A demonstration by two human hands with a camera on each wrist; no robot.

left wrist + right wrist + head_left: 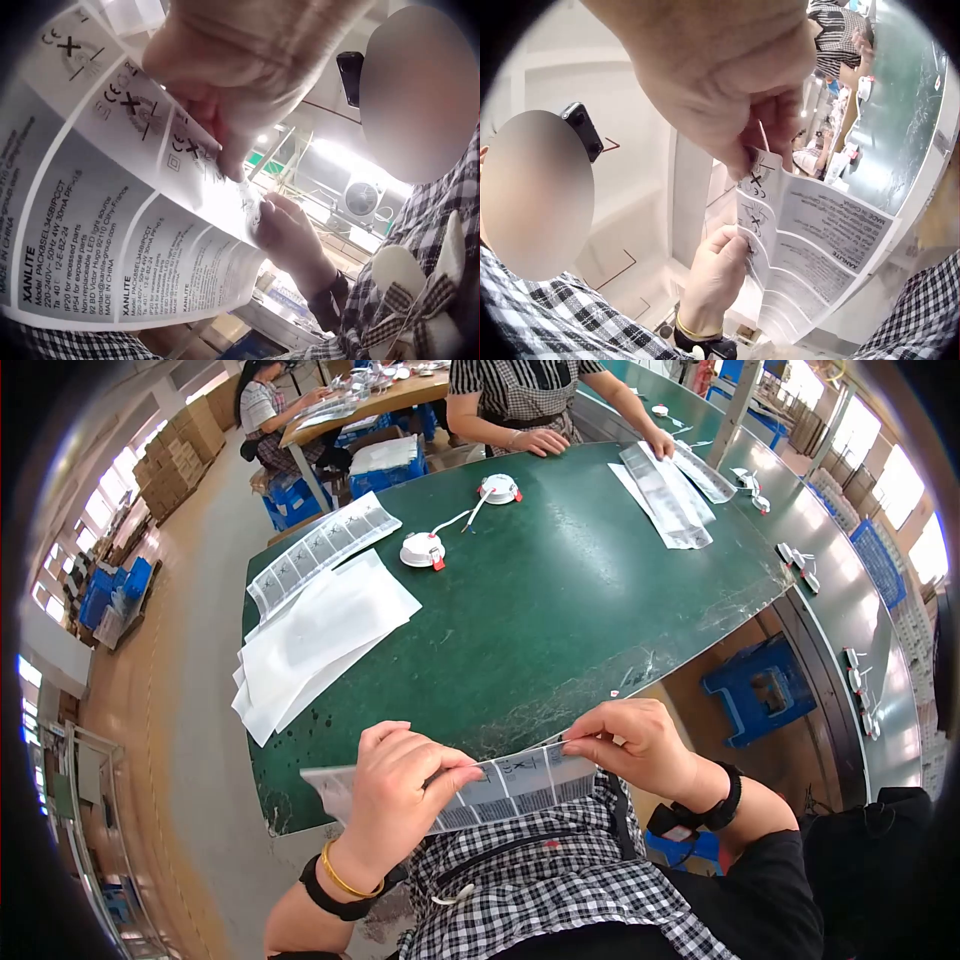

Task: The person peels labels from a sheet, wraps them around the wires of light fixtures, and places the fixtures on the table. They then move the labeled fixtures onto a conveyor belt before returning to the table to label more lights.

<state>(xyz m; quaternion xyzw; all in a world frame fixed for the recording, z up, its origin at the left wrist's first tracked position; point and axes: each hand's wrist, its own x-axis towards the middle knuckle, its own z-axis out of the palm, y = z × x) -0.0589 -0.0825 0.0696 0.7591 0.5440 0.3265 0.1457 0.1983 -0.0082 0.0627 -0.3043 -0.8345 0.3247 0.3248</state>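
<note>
A strip of printed labels (530, 785) is held up in front of the checked apron, close to the near table edge. My left hand (400, 785) pinches its upper edge left of the middle, and the left end sticks out past that hand. Toward the other end, my right hand (640, 750) pinches the same edge between thumb and fingers. In the left wrist view the label strip (90, 247) shows rows of black text reading XANLITE, with CE marks above. It bows in a curve in the right wrist view, where a thin pale sliver (763, 135) shows between the right fingers.
On the green table (520, 620), white sheets (320, 635) and another label strip (330, 545) lie at the left. Two round downlights (422, 550) sit farther back. Across the table a person (520, 405) touches more label strips (665, 495). A blue crate (760, 690) stands below right.
</note>
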